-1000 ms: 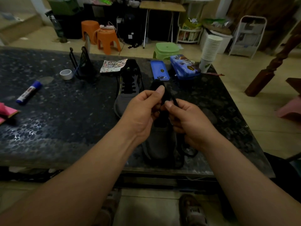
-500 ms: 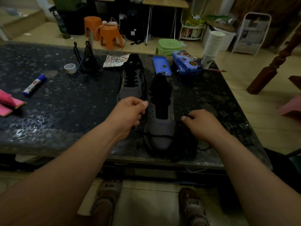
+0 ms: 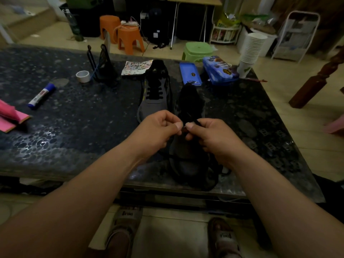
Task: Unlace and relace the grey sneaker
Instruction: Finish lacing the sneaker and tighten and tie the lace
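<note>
Two grey sneakers stand side by side on the dark pebbled table (image 3: 74,131). The left sneaker (image 3: 154,94) is laced in black. The right sneaker (image 3: 189,161) lies toe toward me, its eyelet area mostly hidden behind my hands. A black lace (image 3: 197,122) runs across its toe and trails off to the right. My left hand (image 3: 158,131) and my right hand (image 3: 210,135) meet above the right sneaker's middle, thumbs almost touching. Each pinches the black lace; a lace end sticks up from my right fingers.
At the table's far side are a roll of tape (image 3: 82,76), a black mesh stand (image 3: 103,64), a sticker sheet (image 3: 135,67), a blue tray (image 3: 189,73), a blue pencil case (image 3: 219,71) and stacked paper cups (image 3: 251,51). A marker (image 3: 41,95) and pink paper (image 3: 11,118) lie left.
Half a second ago my hands were apart on either side of the sneaker, pulling the lace outward. They have come back together above the shoe's middle.
</note>
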Action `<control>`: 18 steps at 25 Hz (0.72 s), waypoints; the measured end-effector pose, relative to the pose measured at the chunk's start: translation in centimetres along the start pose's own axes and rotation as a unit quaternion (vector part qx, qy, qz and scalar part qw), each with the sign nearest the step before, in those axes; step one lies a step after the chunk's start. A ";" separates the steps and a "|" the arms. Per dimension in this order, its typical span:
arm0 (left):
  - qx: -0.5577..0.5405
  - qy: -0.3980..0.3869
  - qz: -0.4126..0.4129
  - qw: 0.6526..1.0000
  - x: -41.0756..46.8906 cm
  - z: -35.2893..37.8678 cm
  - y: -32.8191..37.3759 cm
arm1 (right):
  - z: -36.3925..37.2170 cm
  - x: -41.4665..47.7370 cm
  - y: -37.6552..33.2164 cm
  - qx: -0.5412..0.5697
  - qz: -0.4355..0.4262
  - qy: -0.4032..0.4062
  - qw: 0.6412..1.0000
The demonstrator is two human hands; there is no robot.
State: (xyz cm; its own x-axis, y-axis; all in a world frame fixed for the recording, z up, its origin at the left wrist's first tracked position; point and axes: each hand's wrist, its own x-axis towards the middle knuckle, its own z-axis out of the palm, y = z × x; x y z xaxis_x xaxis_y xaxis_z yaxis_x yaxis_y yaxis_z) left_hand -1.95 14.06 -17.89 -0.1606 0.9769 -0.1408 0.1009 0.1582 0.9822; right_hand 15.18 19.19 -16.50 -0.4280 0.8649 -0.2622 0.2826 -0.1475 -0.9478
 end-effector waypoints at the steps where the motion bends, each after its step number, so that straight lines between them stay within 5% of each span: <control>1: 0.070 0.005 0.031 0.997 0.0 -0.2 0.0 | 0.1 0.0 -0.1 -0.001 -0.004 0.001 1.000; 4: 0.201 0.045 0.099 0.974 -0.1 -0.5 -0.4 | 0.6 0.5 0.2 -0.002 -0.002 0.000 1.000; 9: 0.297 0.051 0.063 0.952 -0.1 -0.6 -1.6 | 0.2 1.3 0.9 -0.037 0.010 0.052 0.998; 13: 0.210 0.073 0.016 0.975 0.0 -0.4 -1.9 | -0.3 1.0 1.0 -0.200 -0.021 0.080 0.976; 18: 0.122 0.045 0.018 0.991 0.2 -0.1 -1.4 | 0.8 0.5 0.8 -0.164 -0.079 0.025 0.983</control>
State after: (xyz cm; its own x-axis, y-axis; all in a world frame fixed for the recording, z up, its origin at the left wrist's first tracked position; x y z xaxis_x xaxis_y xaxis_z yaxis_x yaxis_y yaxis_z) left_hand -2.19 13.98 -19.26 -0.2379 0.9677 -0.0835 0.3418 0.1639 0.9254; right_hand 14.52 19.12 -17.53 -0.4479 0.8886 -0.0986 0.4815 0.1468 -0.8641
